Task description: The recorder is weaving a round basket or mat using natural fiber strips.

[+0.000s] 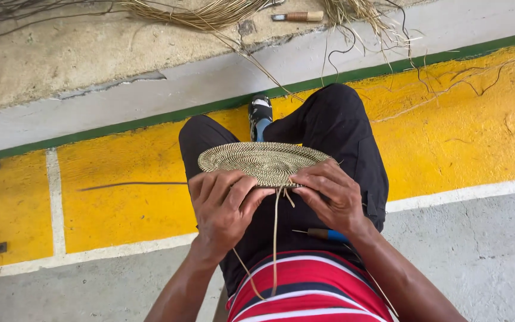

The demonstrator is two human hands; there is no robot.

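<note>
Here, one woven oval mat [261,160] is gripped by closed fingers of the left hand [225,206] and right hand [332,197]; two tools: one blue-handled [327,234] on the lap, one wooden-handled [298,16] among straw bundles [198,13].

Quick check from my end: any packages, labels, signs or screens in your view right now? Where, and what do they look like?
None in view. Only painted floor markings: a yellow band edged with a green line and white lines, under the woven oval mat that both hands hold.

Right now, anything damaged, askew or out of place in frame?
Nothing wrong with the woven oval mat; both hands, left hand and right hand, grip its near edge. The concrete ledge looks cracked, and loose fibre strands sprawl across it.
</note>
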